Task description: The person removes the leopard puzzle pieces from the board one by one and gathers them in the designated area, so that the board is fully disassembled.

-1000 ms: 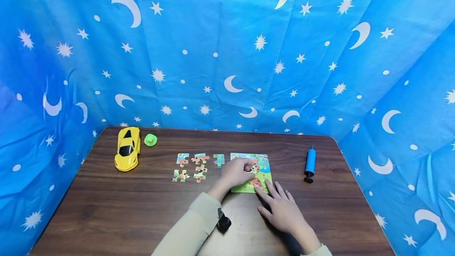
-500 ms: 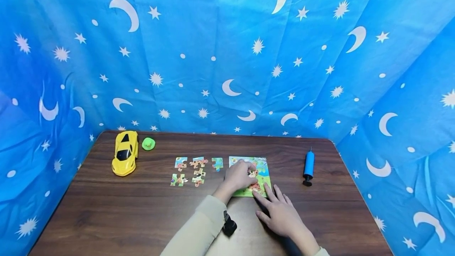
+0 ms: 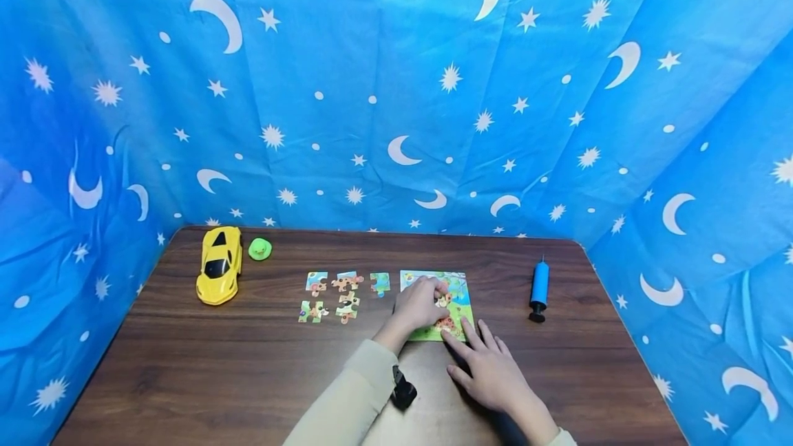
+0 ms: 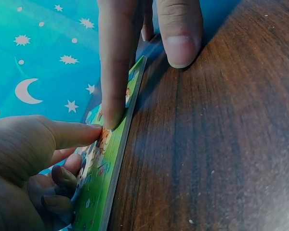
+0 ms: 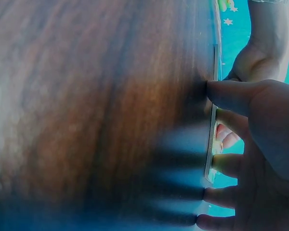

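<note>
1. The jigsaw board [image 3: 427, 336] lies flat on the dark wooden table [image 3: 204, 370], in front of the person.
2. The left hand [image 3: 416, 305] is over the left part of this board; its fingers are bent and its thumb touches the printed picture. I cannot tell if a piece is held between them.
3. The right hand [image 3: 492, 367] has its fingers spread and nearly straight; it grips nothing. Its index finger touches the near part of the board.
4. To the left of the board, five loose jigsaw pieces [image 3: 380, 283] lie in two rows, three far and two near.
5. Further left are a yellow toy car [image 3: 219, 267] and a green rubber duck [image 3: 260, 249].
6. A blue hand pump [image 3: 540, 284] lies right of the board.
</note>
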### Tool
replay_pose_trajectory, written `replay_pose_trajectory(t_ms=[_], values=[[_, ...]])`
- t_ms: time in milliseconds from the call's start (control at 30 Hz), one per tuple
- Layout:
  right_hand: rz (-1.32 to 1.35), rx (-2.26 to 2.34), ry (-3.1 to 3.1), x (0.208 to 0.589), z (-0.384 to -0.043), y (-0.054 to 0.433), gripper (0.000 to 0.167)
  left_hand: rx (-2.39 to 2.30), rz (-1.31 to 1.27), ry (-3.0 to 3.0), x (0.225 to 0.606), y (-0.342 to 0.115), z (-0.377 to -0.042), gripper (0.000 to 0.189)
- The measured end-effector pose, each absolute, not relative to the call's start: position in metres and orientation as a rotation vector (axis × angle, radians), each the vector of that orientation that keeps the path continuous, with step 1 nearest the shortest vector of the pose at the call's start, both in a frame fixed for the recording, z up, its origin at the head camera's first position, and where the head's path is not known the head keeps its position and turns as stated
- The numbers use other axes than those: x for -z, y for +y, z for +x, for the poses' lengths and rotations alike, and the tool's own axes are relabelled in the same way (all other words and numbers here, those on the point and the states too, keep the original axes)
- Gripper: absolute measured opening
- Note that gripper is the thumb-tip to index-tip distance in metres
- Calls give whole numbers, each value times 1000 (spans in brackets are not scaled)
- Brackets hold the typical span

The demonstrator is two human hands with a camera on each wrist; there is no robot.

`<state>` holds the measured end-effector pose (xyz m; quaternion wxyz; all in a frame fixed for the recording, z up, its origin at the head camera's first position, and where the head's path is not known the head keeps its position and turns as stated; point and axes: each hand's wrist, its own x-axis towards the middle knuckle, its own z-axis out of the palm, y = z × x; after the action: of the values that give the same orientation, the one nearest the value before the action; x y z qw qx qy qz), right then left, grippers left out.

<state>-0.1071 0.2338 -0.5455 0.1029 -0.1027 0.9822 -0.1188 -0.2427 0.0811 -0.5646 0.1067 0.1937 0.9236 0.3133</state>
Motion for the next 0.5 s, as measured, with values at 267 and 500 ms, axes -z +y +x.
replay_pose_trajectory(t_ms=[267,500], values=[[-301,336,2900,545,-107,235,57,-1044,565,2685,562,80,-242,31],[-290,343,2895,546,-108,235,58,-1126,574,2663,562,79,-242,17]])
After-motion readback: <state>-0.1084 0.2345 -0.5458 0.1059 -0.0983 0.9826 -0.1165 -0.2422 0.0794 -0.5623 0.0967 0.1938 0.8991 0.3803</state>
